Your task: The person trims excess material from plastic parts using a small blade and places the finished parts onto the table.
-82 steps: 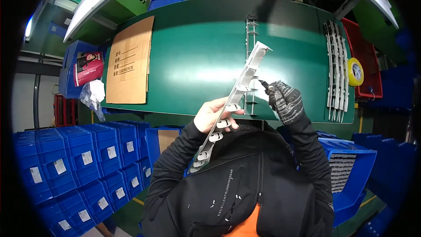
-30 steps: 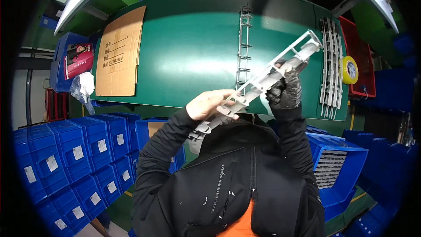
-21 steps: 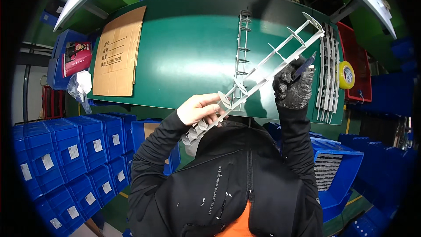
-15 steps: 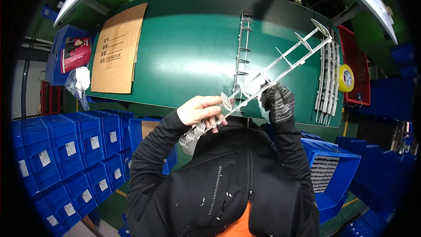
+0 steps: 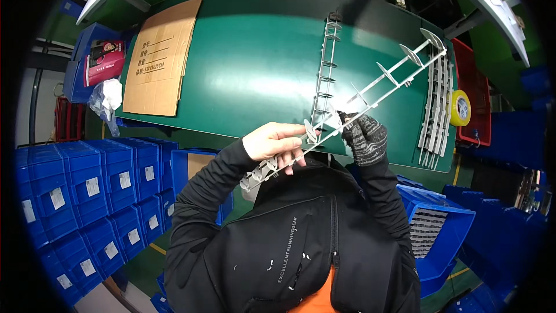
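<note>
A long light-grey ladder-like frame [image 5: 399,85], with two thin rails and round discs across them, slants from my lap up to the far right over the table. My bare left hand [image 5: 272,144] is closed around its lower part, fingers beneath the rail, close to one disc. Further up, my right hand [image 5: 366,138], in a dark grey knitted glove, grips the rail near the table's front edge. Its fingertips are partly hidden by the frame. Behind the hands, a similar frame [image 5: 328,64] lies lengthwise on the green table [image 5: 249,58].
Several grey slotted strips [image 5: 435,110] lie at the table's right, beside a yellow tape roll [image 5: 460,108] and a red crate [image 5: 472,90]. Flat cardboard [image 5: 162,58] covers the left end. Blue bins [image 5: 92,182] are stacked at lower left; another bin [image 5: 443,243] at lower right holds grey parts.
The held frame has shifted slightly right and turned a little about its length, so its discs show more of their faces. Both hands keep hold of it. The whole view has moved slightly.
</note>
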Demonstrator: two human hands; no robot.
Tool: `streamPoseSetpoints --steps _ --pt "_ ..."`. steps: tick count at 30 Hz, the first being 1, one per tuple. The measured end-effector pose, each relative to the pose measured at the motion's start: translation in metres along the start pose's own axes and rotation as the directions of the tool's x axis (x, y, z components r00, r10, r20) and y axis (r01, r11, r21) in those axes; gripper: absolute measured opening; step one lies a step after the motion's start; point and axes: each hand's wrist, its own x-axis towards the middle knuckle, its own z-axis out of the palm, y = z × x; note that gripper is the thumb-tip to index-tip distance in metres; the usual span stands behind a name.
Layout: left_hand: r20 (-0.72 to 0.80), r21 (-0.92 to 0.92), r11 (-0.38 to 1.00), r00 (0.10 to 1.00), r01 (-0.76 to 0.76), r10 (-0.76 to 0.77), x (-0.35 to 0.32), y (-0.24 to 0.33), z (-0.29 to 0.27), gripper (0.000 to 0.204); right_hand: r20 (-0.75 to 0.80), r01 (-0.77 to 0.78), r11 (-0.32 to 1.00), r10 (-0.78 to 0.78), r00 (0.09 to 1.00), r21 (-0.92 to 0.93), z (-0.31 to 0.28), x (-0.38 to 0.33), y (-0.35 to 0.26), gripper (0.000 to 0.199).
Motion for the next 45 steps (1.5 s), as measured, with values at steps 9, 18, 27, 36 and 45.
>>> streamPoseSetpoints --steps 9,18,27,36,45 --pt "-0.118 -0.094 0.984 0.984 -0.149 0.138 0.015 -0.018 -0.007 0.013 -0.159 -0.261 0.789 0.410 0.898 0.556 -0.007 -0.007 0.014 0.030" --pt "-0.087 -0.022 0.974 0.971 -0.227 0.224 0.022 -0.023 -0.001 0.012 -0.132 -0.145 0.982 0.161 0.978 0.124 -0.006 0.012 -0.021 0.021" --pt "0.020 0.115 0.970 0.977 -0.214 0.213 0.021 -0.019 0.002 0.010 0.043 -0.209 0.968 0.205 0.978 0.141 -0.004 0.026 -0.023 0.015" --pt "-0.149 0.209 0.942 0.943 -0.263 0.296 0.026 -0.025 0.003 0.009 -0.214 -0.044 0.995 0.062 0.975 0.090 0.000 0.007 -0.002 0.014" --pt "-0.249 0.602 0.745 0.818 -0.288 0.518 0.035 -0.034 0.005 0.009 -0.044 0.212 0.826 -0.275 0.960 -0.523 0.006 0.009 0.009 0.019"
